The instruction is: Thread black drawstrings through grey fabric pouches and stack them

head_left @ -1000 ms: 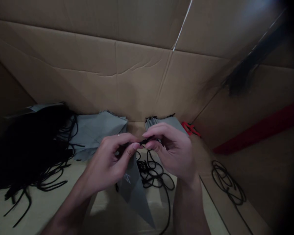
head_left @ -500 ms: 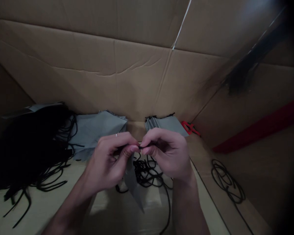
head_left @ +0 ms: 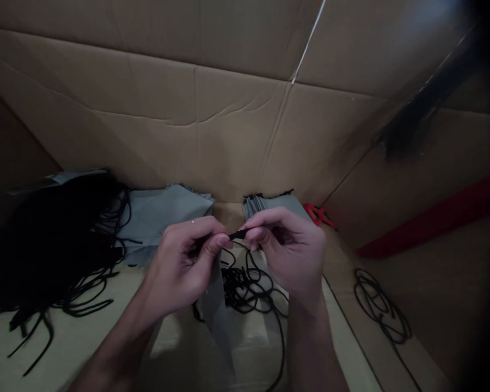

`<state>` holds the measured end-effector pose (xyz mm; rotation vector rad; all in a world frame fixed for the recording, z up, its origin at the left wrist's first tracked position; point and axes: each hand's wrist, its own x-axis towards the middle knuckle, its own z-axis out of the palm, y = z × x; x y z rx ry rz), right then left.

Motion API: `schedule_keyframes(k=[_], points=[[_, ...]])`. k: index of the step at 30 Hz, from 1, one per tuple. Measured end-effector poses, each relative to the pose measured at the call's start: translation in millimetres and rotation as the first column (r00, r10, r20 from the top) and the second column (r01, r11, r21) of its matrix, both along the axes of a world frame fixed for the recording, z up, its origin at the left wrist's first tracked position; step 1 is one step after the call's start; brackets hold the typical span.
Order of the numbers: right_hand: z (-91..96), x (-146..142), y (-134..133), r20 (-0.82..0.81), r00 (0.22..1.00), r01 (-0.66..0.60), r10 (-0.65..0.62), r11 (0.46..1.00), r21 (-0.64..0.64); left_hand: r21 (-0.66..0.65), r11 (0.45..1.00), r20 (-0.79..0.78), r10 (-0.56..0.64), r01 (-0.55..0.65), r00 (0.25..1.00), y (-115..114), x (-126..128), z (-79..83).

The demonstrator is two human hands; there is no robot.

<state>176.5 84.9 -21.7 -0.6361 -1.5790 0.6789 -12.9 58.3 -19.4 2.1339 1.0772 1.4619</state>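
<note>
My left hand [head_left: 188,261] is closed in a pinch on one end of a short stretch of black cord [head_left: 239,234]. The other end of that stretch sits between the thumb and fingertips of my right hand [head_left: 289,250]. A thin grey sheet [head_left: 216,310] hangs below my left fingertips, seen nearly edge-on; whether the cord runs through it I cannot tell. Behind and under the hands lies a loose tangle of black cord [head_left: 245,288] on the pale work surface, one strand trailing toward the front.
A large heap of black cords [head_left: 53,250] fills the left side. Grey sheets [head_left: 163,209] are piled beside it, and another grey stack [head_left: 283,202] stands behind my right hand. Red-handled scissors [head_left: 319,215] lie right of it. A cord coil [head_left: 381,305] rests at right; cardboard walls [head_left: 167,92] enclose the back.
My right hand has drawn slightly up and to the right, so the fingertips are farther apart and more black cord shows between them. The grey sheet has swung a little left.
</note>
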Motion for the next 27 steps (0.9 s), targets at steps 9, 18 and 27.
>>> schedule_keyframes(k=[9, 18, 27], points=[[-2.8, -6.0, 1.5, 0.042, 0.981, 0.184, -0.191, 0.975, 0.124, 0.030, 0.999, 0.033, -0.018, 0.017, 0.999, 6.7, -1.6, -5.8], [-3.0, -1.1, 4.7, 0.013, 0.991, 0.134, -0.135, 0.990, 0.051, -0.007, 0.999, 0.015, -0.041, 0.041, 0.999, 5.5, 2.7, -6.3], [-2.6, 0.8, 6.0, -0.013, 0.999, -0.036, 0.036, 0.999, 0.038, -0.243, 0.955, 0.178, -0.129, 0.171, 0.976, 6.4, -10.9, -1.3]])
